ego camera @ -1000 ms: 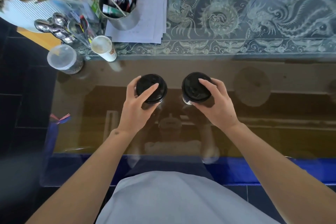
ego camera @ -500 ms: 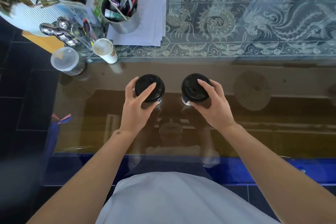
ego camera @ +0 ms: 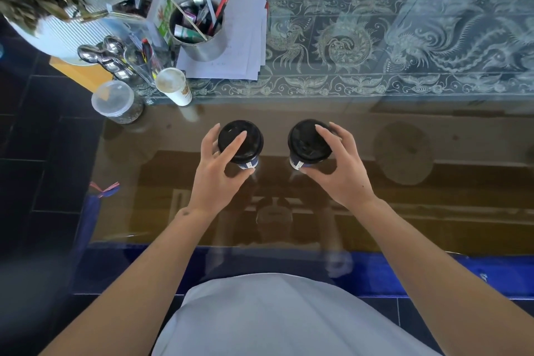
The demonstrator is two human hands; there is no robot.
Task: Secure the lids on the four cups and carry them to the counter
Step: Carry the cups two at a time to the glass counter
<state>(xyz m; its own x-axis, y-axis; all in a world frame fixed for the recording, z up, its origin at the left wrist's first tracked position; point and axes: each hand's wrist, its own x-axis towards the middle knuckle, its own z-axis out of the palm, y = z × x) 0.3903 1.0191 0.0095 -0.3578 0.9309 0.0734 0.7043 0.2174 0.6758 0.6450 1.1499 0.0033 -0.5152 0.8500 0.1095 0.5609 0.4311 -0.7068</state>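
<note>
Head view: left hand point(ego camera: 215, 179) clasps left cup point(ego camera: 241, 141); right hand point(ego camera: 342, 173) clasps right cup point(ego camera: 307, 141).

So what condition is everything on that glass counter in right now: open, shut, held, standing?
Left cup: upright, black lid on, gripped by the left hand.
Right cup: upright, black lid on, gripped by the right hand.
White paper cup: no lid, tilted in this view.
Clear plastic jar: upright, lid on.
Metal tin: open, stuffed with pens.
Papers: stacked flat under the tin.
</note>
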